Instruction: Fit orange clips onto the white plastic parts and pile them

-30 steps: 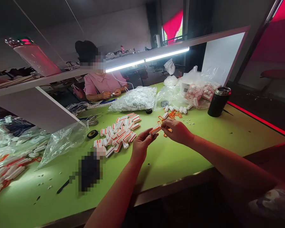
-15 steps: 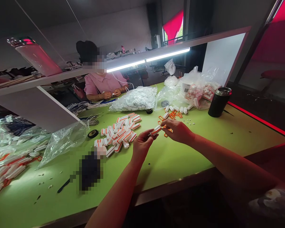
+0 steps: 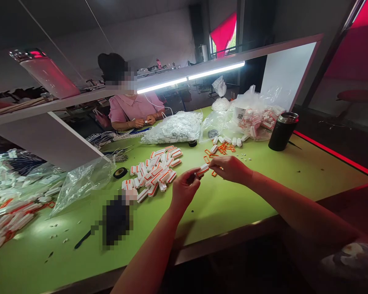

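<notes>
Between my two hands is a small white plastic housing with an orange edge (image 3: 203, 169), held above the green table. My left hand (image 3: 185, 185) grips its near end between thumb and fingers. The fingers of my right hand (image 3: 228, 168) pinch its far end; whether they also hold a smaller part is hidden. Just beyond my right hand lie loose orange frames (image 3: 225, 148) and several white housings (image 3: 234, 141). To the left of my left hand is a pile of white housings with orange edges (image 3: 155, 171).
A black flask (image 3: 283, 132) stands at the right. Clear bags of white parts (image 3: 174, 127) lie at the back, where a co-worker (image 3: 133, 108) sits. Black tape (image 3: 120, 172) and a plastic bag (image 3: 82, 179) are on the left. A lit shelf (image 3: 190, 77) spans the table.
The housing has turned slightly in my hands, and its orange edge shows less. My right fingers have closed further over its far end.
</notes>
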Demonstrator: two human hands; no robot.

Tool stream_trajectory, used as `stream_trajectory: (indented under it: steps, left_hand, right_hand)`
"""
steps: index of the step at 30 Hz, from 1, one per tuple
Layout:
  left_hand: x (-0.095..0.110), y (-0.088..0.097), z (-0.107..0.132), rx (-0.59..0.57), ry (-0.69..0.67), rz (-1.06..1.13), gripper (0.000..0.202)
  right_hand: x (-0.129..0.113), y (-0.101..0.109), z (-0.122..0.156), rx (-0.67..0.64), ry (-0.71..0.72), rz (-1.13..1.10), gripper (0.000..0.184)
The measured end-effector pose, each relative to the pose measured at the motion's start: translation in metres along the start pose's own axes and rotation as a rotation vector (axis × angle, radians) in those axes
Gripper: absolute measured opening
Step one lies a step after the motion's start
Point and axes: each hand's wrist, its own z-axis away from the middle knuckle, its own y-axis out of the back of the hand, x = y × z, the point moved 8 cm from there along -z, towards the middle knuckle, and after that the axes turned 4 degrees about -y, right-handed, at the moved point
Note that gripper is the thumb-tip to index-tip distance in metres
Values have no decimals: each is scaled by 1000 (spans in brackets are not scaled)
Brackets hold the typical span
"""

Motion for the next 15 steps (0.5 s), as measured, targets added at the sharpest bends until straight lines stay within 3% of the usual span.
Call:
stream_trajectory:
  steps: [5, 9, 15]
  left_hand:
    - [8, 0, 1, -38, -127, -117, 35]
    - [-6, -1, -3, -64, -19, -47, 33]
    - [-20, -1, -8, -73, 72, 43, 34]
  right_hand:
    - [4, -2, -1, -41, -70, -93, 9]
    - [3, -3, -1, -87, -70, -93, 8]
    - [0, -10, 2, -192, -55, 170, 14]
